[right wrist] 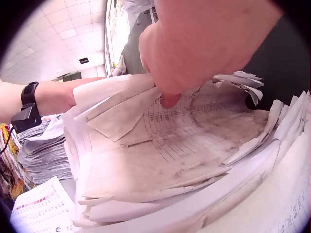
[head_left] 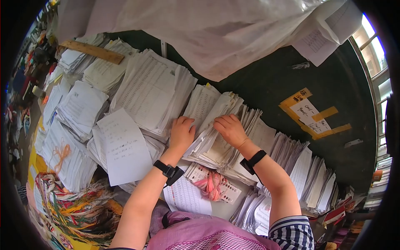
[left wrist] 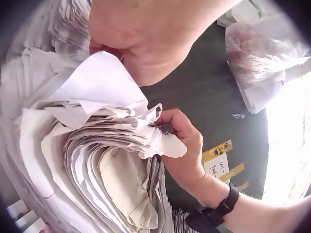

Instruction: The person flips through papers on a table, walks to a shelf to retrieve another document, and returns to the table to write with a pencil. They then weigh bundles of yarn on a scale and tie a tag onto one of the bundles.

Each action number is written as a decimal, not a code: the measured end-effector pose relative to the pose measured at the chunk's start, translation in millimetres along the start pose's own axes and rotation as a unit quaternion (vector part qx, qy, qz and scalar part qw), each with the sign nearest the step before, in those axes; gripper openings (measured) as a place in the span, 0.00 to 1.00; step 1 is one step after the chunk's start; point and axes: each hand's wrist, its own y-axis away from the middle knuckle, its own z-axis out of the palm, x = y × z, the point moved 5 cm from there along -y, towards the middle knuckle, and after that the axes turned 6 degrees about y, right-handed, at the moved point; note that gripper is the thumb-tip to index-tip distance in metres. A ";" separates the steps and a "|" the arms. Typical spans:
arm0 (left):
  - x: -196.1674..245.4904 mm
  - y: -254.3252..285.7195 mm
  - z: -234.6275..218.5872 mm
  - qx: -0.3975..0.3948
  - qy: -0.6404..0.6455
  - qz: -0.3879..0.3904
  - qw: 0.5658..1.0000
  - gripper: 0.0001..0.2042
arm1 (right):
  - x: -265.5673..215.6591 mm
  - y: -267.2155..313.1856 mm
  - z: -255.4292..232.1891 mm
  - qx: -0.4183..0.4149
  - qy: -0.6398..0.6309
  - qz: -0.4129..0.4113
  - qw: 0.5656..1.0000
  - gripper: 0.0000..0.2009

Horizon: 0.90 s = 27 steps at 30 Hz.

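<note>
Both hands are at a thick row of worn paper sheets [head_left: 212,139], standing on edge in the middle of the head view. My right hand [head_left: 230,130] grips the upper edges of a bundle; in the left wrist view its thumb and fingers pinch the sheets [left wrist: 116,116], which curve over in a bend. My left hand [head_left: 182,131] holds the near left sheets of the same row, its fingertips partly hidden behind a white sheet [left wrist: 104,80]. Below the right hand, the right wrist view shows a stained sheet with a printed table [right wrist: 170,141].
Tall paper stacks [head_left: 146,91] stand to the left, one bearing a loose handwritten sheet [head_left: 127,150]. More upright papers [head_left: 287,154] continue right. Pink yarn [head_left: 210,186] lies on a punched card in front. Colourful threads [head_left: 79,208] heap at lower left. White plastic sheeting [head_left: 200,37] covers the back.
</note>
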 end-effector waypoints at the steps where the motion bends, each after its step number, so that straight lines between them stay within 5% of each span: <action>1: -0.7 0.2 0.7 -0.003 -0.002 0.000 1.000 0.10 | -0.2 0.4 -0.7 0.002 0.004 0.000 1.000 0.11; 9: -10.1 -3.4 5.5 0.012 -0.018 -0.034 0.999 0.15 | -2.4 -0.1 -1.5 0.013 0.007 0.010 1.000 0.13; 12: -12.8 -6.2 13.5 -0.063 0.029 -0.086 0.994 0.15 | -6.9 -8.3 -2.2 -0.017 0.025 0.031 0.999 0.14; 14: 3.3 -6.7 22.5 -0.126 0.043 0.033 0.991 0.14 | -8.1 -14.9 2.9 -0.046 0.044 0.046 0.997 0.13; 18: 9.6 -11.3 24.5 -0.089 0.079 0.048 0.992 0.12 | -4.5 -17.7 9.7 -0.039 0.036 0.059 0.997 0.12; 20: -3.8 -12.1 23.6 0.033 0.028 0.008 0.999 0.12 | -2.4 -16.6 10.3 -0.052 0.034 0.055 0.997 0.12; 27: -6.0 -9.8 28.0 -0.051 -0.032 -0.016 0.998 0.15 | 6.9 8.3 0.5 -0.072 0.025 0.039 0.996 0.16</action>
